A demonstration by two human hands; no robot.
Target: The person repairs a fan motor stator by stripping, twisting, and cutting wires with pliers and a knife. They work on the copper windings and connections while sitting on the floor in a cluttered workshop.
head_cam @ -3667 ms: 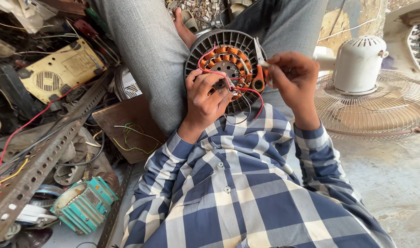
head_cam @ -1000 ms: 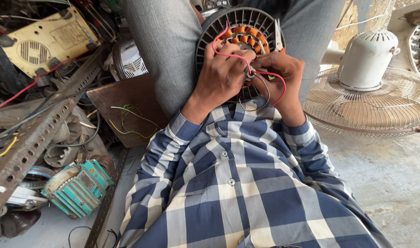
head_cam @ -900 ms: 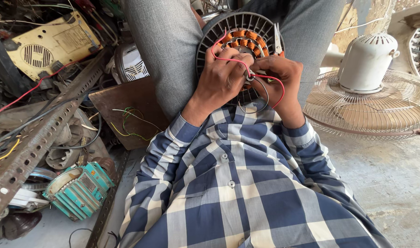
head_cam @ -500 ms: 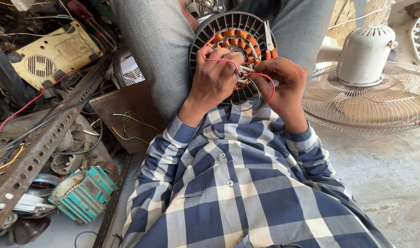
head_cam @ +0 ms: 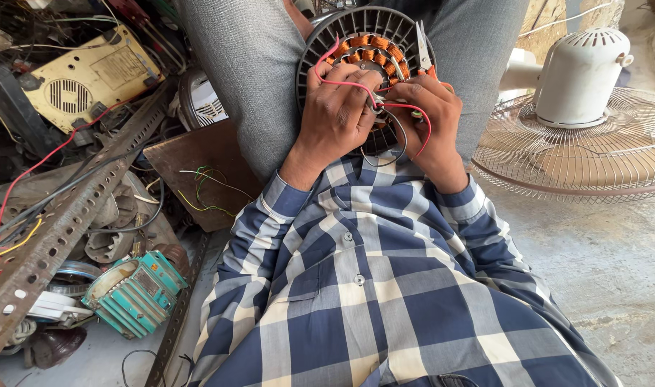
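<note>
At the top centre of the frame, a round fan motor stator (head_cam: 370, 50) with orange copper windings and a dark finned rim rests between the person's grey-trousered knees. The left hand (head_cam: 338, 107) lies over its lower left part, fingers curled and pinched on a red wire (head_cam: 342, 82) that loops up across the windings. The right hand (head_cam: 427, 115) sits just beside it on the lower right, fingers closed narrowly on the same wire bundle where the two hands meet; a second loop of red wire hangs under it. A pair of orange-handled scissors (head_cam: 424, 50) pokes up behind the right hand, blades pointing to the top edge; whether the hand grips them I cannot tell.

At upper right stands a white fan motor housing (head_cam: 581, 79) on a wire fan guard (head_cam: 585, 158). At lower left lie a teal finned motor (head_cam: 134, 294) and a perforated rusty metal bar (head_cam: 62, 229); a yellow casing (head_cam: 84, 75) sits at upper left.
</note>
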